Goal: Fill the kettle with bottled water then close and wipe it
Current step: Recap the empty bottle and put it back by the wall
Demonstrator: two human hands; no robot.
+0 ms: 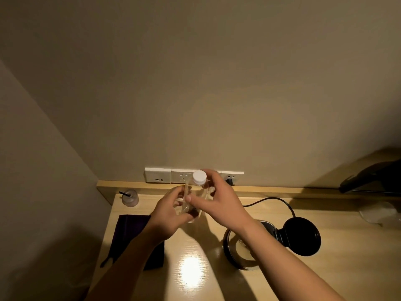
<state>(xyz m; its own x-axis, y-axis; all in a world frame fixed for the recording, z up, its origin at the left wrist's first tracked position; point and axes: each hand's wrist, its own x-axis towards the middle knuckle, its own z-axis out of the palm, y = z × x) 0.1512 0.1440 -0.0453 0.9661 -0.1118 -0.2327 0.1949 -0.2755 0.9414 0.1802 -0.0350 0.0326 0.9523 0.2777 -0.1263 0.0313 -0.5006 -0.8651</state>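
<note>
A clear plastic water bottle (196, 197) with a white cap (199, 177) is held upright above the wooden desk. My left hand (169, 216) wraps its lower body. My right hand (219, 200) grips the bottle's upper part, fingers curled just beside the cap. The kettle (236, 250) stands on the desk at the right under my right forearm, its black lid (302, 235) swung open to the right. A dark purple cloth (130, 231) lies flat on the desk at the left, partly hidden by my left forearm.
The kettle's black cord (269, 200) runs to a plug in the white wall sockets (173, 175) behind the bottle. A small glass jar with a dark stick (130, 197) stands at the back left. A clear round object (377, 212) and a dark shape (373, 177) sit at the far right.
</note>
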